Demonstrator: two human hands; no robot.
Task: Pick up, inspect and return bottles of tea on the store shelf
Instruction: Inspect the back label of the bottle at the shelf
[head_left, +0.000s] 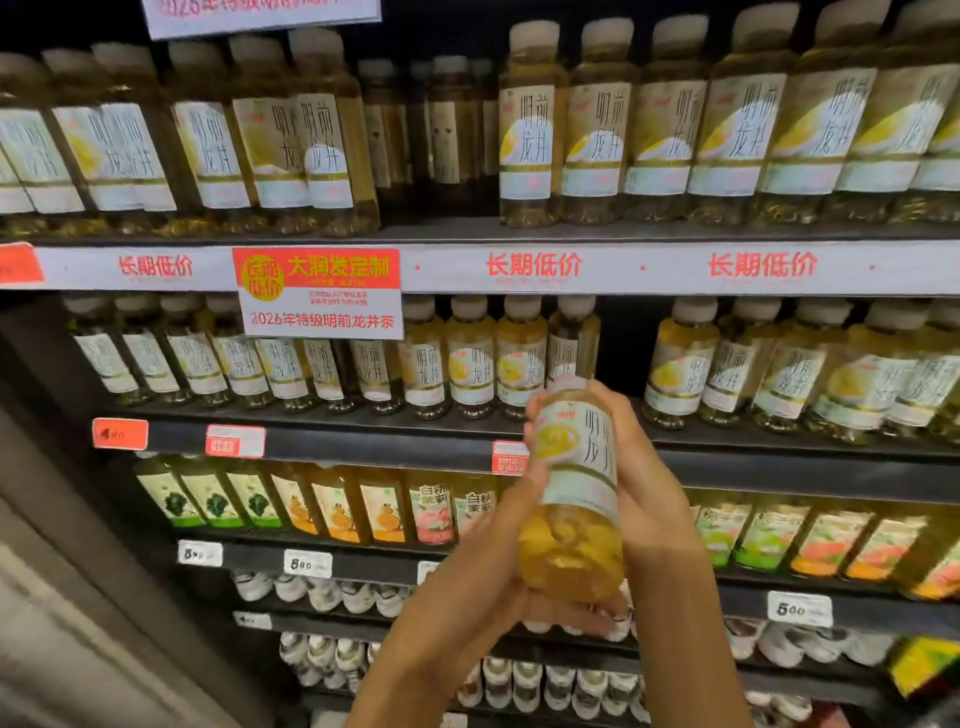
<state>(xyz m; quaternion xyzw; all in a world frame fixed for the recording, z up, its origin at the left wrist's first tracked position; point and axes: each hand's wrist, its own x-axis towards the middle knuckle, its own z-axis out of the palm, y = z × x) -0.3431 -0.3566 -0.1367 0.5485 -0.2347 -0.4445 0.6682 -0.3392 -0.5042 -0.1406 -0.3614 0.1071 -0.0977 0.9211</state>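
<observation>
The shelf (332, 446) unit fills the view, its rows packed with bottles of pale tea, and the second row from the top shows a dark gap (621, 345) just right of centre where one bottle appears to be missing. That gap sits directly behind the bottle (574, 493) now held up in front of the shelves, so I judge the pick-up as done and the inspection under way, with the return to the gap not yet made; other bottles in the rows may remain to be checked.

The held bottle is tilted slightly, label facing the camera, clear of the shelf edge. The right hand (641, 483) wraps round its right side and back, fingers curled behind the label. The left hand (511, 558) grips the lower left side and base, with its thumb pressed up along the label
</observation>
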